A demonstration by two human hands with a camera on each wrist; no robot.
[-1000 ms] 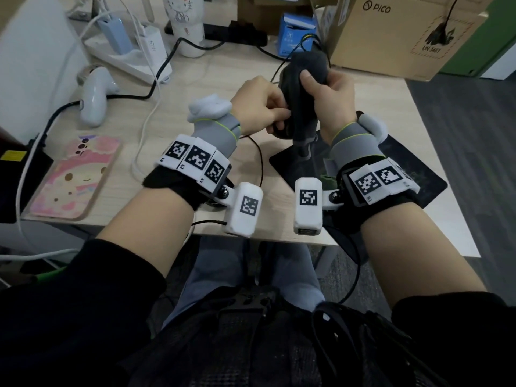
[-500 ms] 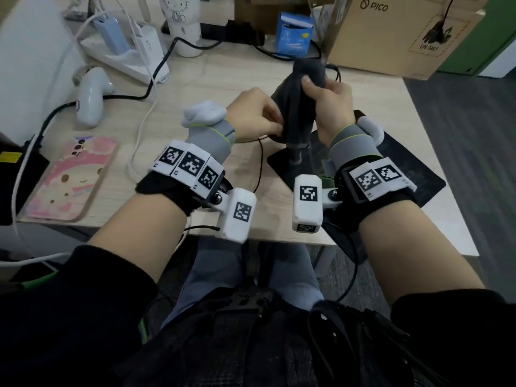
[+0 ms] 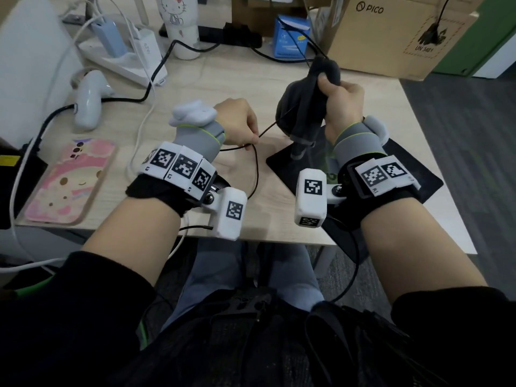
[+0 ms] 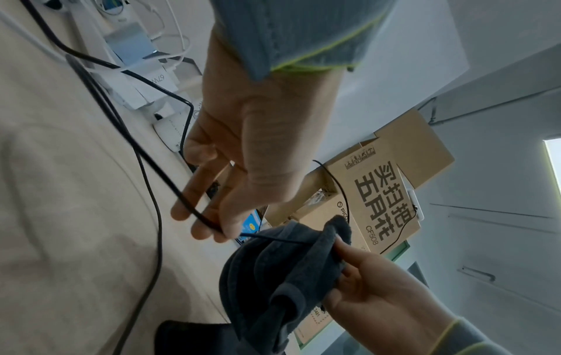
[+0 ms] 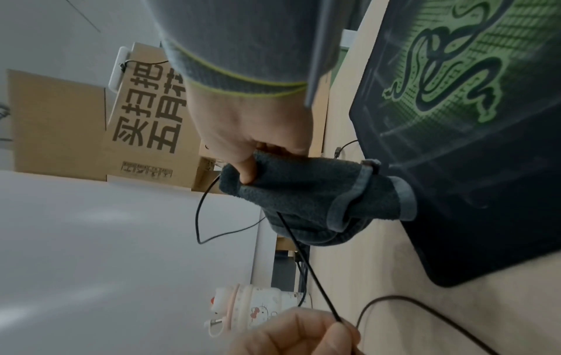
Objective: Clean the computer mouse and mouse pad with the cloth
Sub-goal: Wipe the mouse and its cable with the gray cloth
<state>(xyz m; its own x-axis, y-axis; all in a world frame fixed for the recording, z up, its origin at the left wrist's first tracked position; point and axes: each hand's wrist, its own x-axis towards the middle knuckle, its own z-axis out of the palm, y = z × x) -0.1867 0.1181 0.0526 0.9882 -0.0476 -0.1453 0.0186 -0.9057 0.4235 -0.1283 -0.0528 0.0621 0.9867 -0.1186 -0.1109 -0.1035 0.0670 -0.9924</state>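
Observation:
My right hand (image 3: 329, 85) grips a dark grey cloth (image 3: 304, 107), bunched upright above the left corner of the black mouse pad (image 3: 402, 150). The pad's green snake logo shows in the right wrist view (image 5: 485, 168). A thin black cable (image 3: 275, 124) runs taut from the folds of the cloth (image 4: 273, 276) to my left hand (image 3: 252, 139), which pinches it between thumb and fingertips (image 4: 197, 230). Past the pinch the cable loops over the desk. The two hands are a short way apart. No mouse shows; whatever the cloth (image 5: 309, 192) is wrapped round is hidden.
On the wooden desk to the left lie a phone in a pink case (image 3: 69, 180), a white controller (image 3: 89, 104) and a white power strip (image 3: 125, 62) with chargers. Behind stand a Hello Kitty cup (image 3: 178, 26), a blue box (image 3: 290, 37) and a cardboard box (image 3: 396, 34).
My left hand has left the cloth and drawn back to the left, pulling the black cable out taut. The right hand still holds the cloth raised.

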